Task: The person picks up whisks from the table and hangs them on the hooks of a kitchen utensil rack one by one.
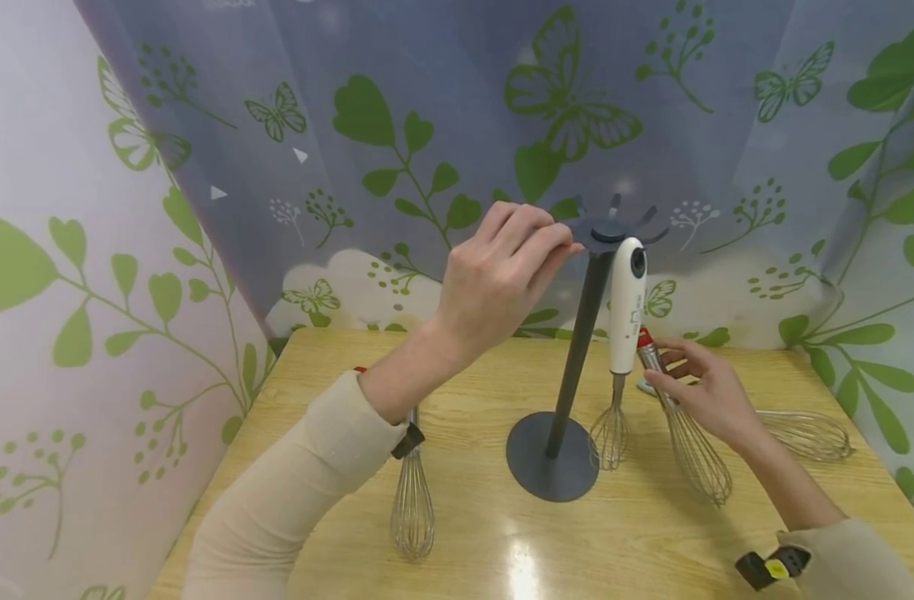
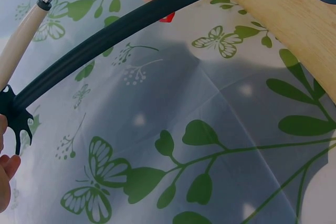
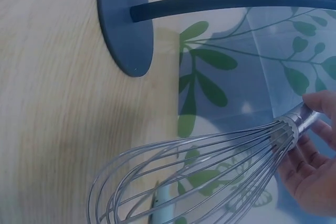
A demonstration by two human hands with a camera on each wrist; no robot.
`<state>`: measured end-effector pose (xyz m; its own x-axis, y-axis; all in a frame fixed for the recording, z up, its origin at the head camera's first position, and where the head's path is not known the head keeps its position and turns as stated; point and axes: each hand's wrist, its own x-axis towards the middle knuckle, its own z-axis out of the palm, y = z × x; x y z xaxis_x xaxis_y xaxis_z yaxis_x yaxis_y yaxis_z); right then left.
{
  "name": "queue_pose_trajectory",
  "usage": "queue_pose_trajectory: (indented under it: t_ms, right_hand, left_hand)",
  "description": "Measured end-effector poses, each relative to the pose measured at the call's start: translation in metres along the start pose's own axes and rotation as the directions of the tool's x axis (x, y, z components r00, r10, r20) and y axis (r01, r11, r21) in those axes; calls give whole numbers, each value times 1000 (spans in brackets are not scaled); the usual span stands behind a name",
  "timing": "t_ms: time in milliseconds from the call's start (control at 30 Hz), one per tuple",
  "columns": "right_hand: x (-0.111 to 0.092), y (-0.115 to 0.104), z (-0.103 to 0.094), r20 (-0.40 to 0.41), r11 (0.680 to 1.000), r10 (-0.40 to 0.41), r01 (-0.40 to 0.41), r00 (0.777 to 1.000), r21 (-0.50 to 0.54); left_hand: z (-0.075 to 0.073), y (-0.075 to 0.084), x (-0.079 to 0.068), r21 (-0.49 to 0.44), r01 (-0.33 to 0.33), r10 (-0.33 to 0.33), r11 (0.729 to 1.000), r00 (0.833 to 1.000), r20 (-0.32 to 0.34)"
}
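A dark utensil stand (image 1: 572,358) with a round base and a ring of hooks stands on the table. My left hand (image 1: 501,271) is up at the stand's top, fingers bent and pinching one of its hooks. From another hook hangs a whisk with a white handle (image 1: 626,308), its wire end down. Right of it, my right hand (image 1: 700,387) grips the metal handle of a wire whisk (image 1: 696,450) with a red end. That whisk is tilted, red end up toward the stand; its wires fan out in the right wrist view, below the fingers (image 3: 310,169).
Under my left forearm lies another wire whisk (image 1: 412,512). A further whisk (image 1: 809,435) lies at the right, partly behind my right wrist. A pale handle end (image 3: 164,205) shows beyond the held whisk. Patterned curtain (image 1: 427,167) closes off the wooden table's (image 1: 471,533) back.
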<state>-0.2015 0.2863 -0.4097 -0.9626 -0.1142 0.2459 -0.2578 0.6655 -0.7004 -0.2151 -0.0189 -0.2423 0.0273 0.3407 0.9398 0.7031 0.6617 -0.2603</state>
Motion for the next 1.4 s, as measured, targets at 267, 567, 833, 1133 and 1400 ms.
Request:
queue_pose_trajectory:
  t_ms: [267, 567, 833, 1133, 1400]
  right_hand:
    - [2, -8, 1, -29, 999, -14, 15, 999, 35]
    - [3, -17, 1, -102, 994, -67, 75, 993, 81]
    - [1, -24, -2, -163, 986, -93, 114, 982, 124]
    - [1, -33, -3, -224, 976, -105, 144, 969, 162]
    - [1, -44, -4, -241, 972, -107, 152, 965, 177]
  left_hand:
    - [-1, 0, 0, 1, -1, 1, 1000, 1000, 5]
    - [-1, -1, -1, 5, 0, 0, 1000, 1000, 7]
    - [0, 0, 0, -1, -1, 1, 1000, 1000, 7]
    - [0, 0, 1, -2, 0, 0, 1000, 1000, 8]
    - [-1, 0, 0, 0, 3, -3, 1000, 1000, 8]
